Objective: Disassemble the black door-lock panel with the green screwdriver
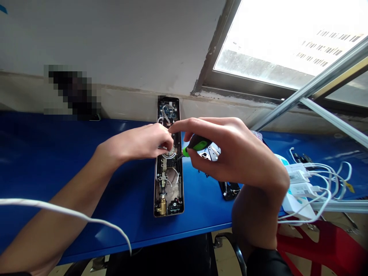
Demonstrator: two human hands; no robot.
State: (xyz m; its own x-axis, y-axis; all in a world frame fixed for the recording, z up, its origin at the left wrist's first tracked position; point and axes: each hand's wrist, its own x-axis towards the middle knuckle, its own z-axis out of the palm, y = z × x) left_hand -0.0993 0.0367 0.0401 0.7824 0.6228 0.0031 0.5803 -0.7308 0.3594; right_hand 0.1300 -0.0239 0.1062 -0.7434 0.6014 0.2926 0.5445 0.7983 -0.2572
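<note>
My right hand [238, 153] clamps green-handled screwdriver [197, 145]; left hand [138, 143] together with it, on open lock housing [169, 191], centre frame; white wires [170, 155] fragile; grip metal rim [156, 184].

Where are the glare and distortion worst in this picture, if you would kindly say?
In the head view, the window is blown out to white, the wide angle slants the blue table's front edge, and a pixelated patch hides something by the wall.
</note>
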